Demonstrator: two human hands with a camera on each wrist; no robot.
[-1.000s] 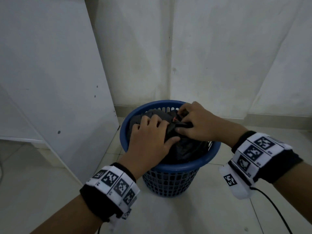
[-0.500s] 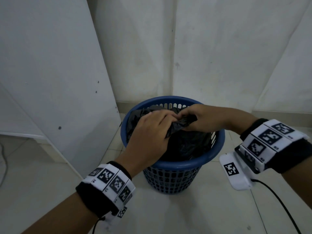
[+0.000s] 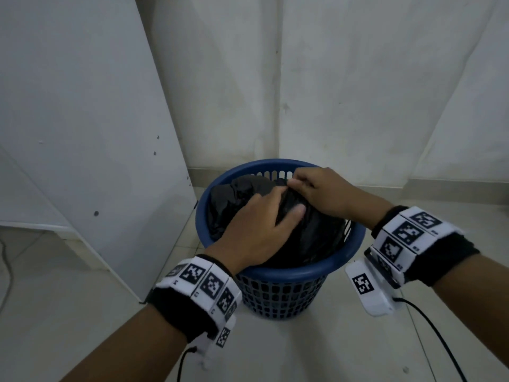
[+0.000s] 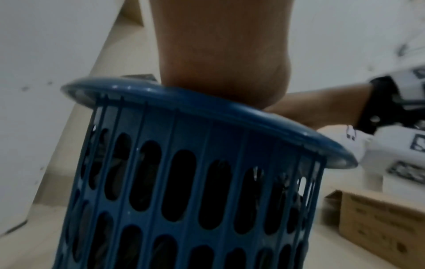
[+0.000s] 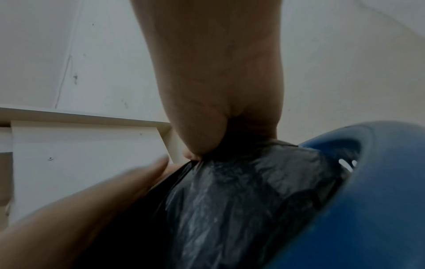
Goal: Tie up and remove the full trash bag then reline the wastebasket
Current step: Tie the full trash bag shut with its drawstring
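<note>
Nearest, both forearms carry white marker bands on black cuffs; a cable (image 3: 429, 323) trails from the right wrist over the tiled floor (image 3: 68, 312); the blue wastebasket (image 3: 278, 293) stands on that floor near the room's corner, just beside a leaning white panel (image 3: 82, 119); inside it sits the black trash bag (image 3: 311, 238), its gathered plastic bunched at the top; the left hand (image 3: 259, 224) lies over the bag, fingers curled round the bunched neck; the right hand (image 3: 316, 188) pinches that same bunch from the far side, touching the left fingertips; beyond, white walls (image 3: 358, 78) meet; in the left wrist view a cardboard box (image 4: 379, 227) sits on the floor past the basket.
</note>
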